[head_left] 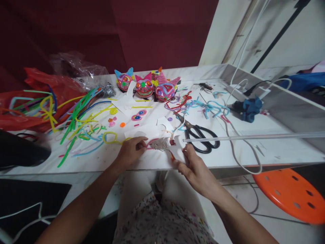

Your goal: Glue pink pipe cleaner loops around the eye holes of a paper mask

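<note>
Far left: dark, rounded object (24,150), cut off by the picture edge, kind hard to make out. Behind it, red plastic bag (67,83), partly out of frame, spilling coloured fuzzy strips.

Next: crumpled clear plastic bag (87,69); bundle of bright green fuzzy strips (72,122), lying loose on the white desk (284,147).

Left of centre: left hand (130,150), forearm slanting up from below, palm down over the desk's near edge, fingers bent, thumb and forefinger narrowly spaced beside a thin pink strip (151,140); whether they grip it cannot be told.

Centre rear: cluster of round, pink-patterned ornaments with pointed ears (144,86), one mostly hidden behind the others. In front, two pink-and-blue oval eye pieces (138,115).

Centre front: white glue gun (179,149) with greyish front, held over the near edge of the desk, nose toward the left hand; marks on its front too small to read. Right hand (194,167), wrapped around its handle, forearm rising from lower right.

Right: black-handled scissors (205,135), partly covered by the gun's long translucent glue stick (243,137), which runs out of frame; bunched dark-blue cloth (251,109); orange stool (291,196), partly under the desk.
</note>
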The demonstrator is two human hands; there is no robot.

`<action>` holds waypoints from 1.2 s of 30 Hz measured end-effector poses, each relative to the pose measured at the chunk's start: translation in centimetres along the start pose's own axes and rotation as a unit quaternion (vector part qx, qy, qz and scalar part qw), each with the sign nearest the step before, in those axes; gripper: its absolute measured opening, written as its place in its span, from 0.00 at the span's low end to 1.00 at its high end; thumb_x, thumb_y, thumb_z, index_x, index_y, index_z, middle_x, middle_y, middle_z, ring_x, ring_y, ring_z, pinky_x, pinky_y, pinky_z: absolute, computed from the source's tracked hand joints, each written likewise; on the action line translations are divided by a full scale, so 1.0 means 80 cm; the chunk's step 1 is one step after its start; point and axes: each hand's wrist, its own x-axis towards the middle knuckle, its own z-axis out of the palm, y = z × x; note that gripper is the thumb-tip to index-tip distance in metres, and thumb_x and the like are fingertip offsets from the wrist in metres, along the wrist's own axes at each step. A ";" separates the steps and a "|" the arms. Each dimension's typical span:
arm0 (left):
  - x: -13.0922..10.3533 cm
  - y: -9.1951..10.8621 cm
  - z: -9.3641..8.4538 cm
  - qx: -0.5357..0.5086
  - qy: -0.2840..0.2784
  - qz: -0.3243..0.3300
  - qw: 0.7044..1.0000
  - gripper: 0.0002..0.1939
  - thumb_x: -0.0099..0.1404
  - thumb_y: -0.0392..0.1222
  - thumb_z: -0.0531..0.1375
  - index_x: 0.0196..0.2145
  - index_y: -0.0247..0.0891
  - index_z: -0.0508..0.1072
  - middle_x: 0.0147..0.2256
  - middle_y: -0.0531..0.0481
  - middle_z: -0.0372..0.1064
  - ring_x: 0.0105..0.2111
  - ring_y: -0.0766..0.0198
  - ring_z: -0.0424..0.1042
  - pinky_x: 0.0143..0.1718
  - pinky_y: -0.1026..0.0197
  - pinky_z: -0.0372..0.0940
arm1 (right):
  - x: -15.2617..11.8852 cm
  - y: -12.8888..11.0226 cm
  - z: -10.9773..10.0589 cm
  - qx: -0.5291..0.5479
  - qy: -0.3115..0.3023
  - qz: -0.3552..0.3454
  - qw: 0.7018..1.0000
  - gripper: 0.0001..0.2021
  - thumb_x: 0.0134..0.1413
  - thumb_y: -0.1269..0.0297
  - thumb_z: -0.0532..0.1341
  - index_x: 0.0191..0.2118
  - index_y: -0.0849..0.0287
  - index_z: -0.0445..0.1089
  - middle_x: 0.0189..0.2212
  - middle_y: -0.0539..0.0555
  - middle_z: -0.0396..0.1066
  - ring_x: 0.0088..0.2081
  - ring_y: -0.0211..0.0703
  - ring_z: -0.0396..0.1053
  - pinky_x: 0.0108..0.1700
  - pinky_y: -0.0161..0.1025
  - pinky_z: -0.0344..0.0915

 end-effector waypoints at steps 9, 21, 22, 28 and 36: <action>0.002 -0.002 0.001 -0.001 -0.005 0.012 1.000 0.18 0.57 0.38 0.64 0.45 0.42 0.85 0.34 0.52 0.84 0.32 0.60 0.80 0.39 0.61 0.76 | -0.002 -0.002 0.002 -0.005 -0.008 -0.004 1.000 0.11 0.60 0.59 0.60 0.39 0.47 0.54 0.28 0.46 0.67 0.29 0.47 0.65 0.32 0.43 0.59; 0.001 -0.001 0.001 0.007 0.001 0.008 1.000 0.19 0.56 0.36 0.64 0.45 0.41 0.85 0.33 0.51 0.84 0.31 0.60 0.79 0.39 0.59 0.75 | -0.002 -0.001 0.002 0.005 0.008 0.006 1.000 0.12 0.59 0.57 0.61 0.38 0.47 0.54 0.26 0.44 0.64 0.28 0.46 0.64 0.32 0.42 0.60; 0.001 0.000 0.001 0.008 0.001 0.009 1.000 0.19 0.56 0.36 0.64 0.45 0.41 0.86 0.33 0.51 0.84 0.31 0.60 0.79 0.39 0.60 0.76 | -0.002 -0.001 0.002 0.004 0.010 0.006 1.000 0.12 0.59 0.57 0.61 0.37 0.47 0.53 0.26 0.44 0.64 0.28 0.45 0.64 0.32 0.42 0.60; 0.001 0.000 0.000 0.007 0.004 0.005 1.000 0.18 0.56 0.37 0.65 0.44 0.43 0.86 0.33 0.52 0.84 0.31 0.60 0.79 0.39 0.60 0.76 | -0.001 -0.002 0.003 0.002 0.019 0.005 1.000 0.12 0.59 0.57 0.60 0.37 0.47 0.52 0.27 0.44 0.66 0.28 0.45 0.65 0.32 0.42 0.60; 0.002 0.000 0.000 -0.001 -0.002 0.003 1.000 0.19 0.56 0.38 0.64 0.45 0.42 0.85 0.34 0.51 0.84 0.31 0.60 0.79 0.39 0.60 0.76 | -0.001 -0.005 0.002 -0.006 0.013 0.005 1.000 0.13 0.60 0.57 0.60 0.37 0.47 0.51 0.28 0.45 0.66 0.28 0.45 0.66 0.32 0.42 0.60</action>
